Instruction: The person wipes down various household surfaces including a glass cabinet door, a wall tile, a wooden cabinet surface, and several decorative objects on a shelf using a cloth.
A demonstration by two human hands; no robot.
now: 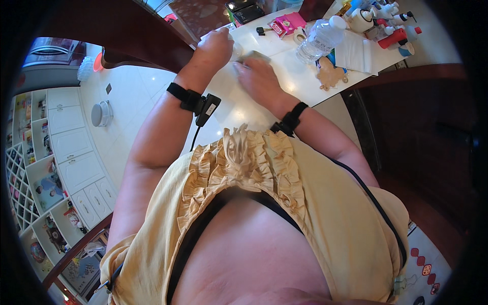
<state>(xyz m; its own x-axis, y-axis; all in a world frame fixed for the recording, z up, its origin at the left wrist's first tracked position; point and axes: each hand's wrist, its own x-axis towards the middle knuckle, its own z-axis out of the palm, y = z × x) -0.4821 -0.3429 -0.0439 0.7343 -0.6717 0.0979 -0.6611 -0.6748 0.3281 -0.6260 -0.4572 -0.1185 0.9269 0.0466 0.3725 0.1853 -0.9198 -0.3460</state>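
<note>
My left hand [215, 47] is curled around a whitish object [236, 50] at the far left edge of the white tabletop [232, 103]. Most of that object is hidden by my fingers, so its kind does not show. Close beside it, my right hand [261, 78] is blurred by motion over the table. A greyish-green cloth [260, 56] shows at its fingers, and the hand appears to grip it. Each wrist wears a black strap with a small device.
A clear plastic bottle [318, 40] stands right of my hands. Near it lie white tissues [352, 53], a tan bear-shaped item [329, 74], a tape roll [299, 35] and pink packets [290, 23]. Several pump bottles [360, 20] crowd the far right. A dark wooden panel [148, 34] borders the left.
</note>
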